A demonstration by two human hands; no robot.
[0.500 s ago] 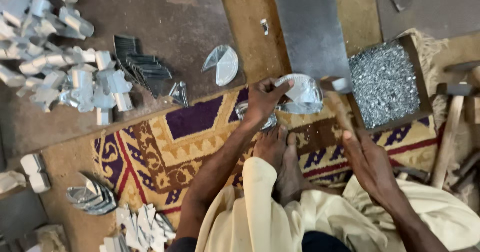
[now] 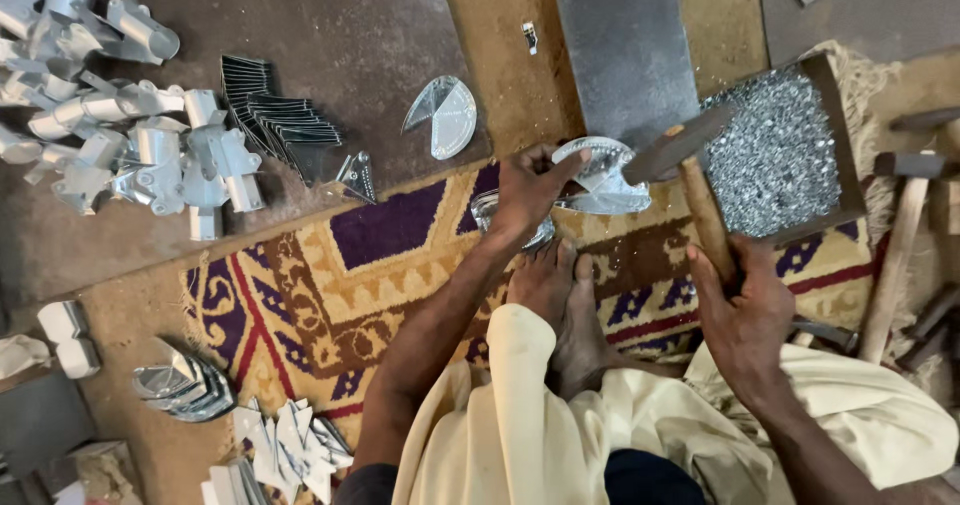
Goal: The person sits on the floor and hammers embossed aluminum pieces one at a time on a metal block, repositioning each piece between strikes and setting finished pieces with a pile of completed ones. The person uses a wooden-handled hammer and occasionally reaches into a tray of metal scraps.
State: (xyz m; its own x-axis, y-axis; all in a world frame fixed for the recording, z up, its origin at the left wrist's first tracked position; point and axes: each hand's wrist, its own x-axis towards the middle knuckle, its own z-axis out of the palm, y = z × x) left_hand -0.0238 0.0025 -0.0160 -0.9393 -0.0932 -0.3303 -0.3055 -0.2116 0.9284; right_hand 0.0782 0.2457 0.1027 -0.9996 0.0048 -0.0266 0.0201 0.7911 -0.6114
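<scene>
- Left hand (image 2: 528, 187) pinches a round metal piece (image 2: 600, 177).
- Right hand (image 2: 742, 310) grips a hammer (image 2: 690, 175), its head touching that piece.

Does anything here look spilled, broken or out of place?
Nothing looks spilled or broken. The left hand steadies a round metal piece on the patterned rug, and the right hand grips a hammer. The small fasteners stay inside their tray; folded metal parts lie loosely heaped on the floor.

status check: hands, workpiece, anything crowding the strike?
Left hand pins round sheet-metal piece on the rug. Right hand grips hammer, head raised over the piece. Tray of small metal bits close beside; bare feet just below.
</scene>
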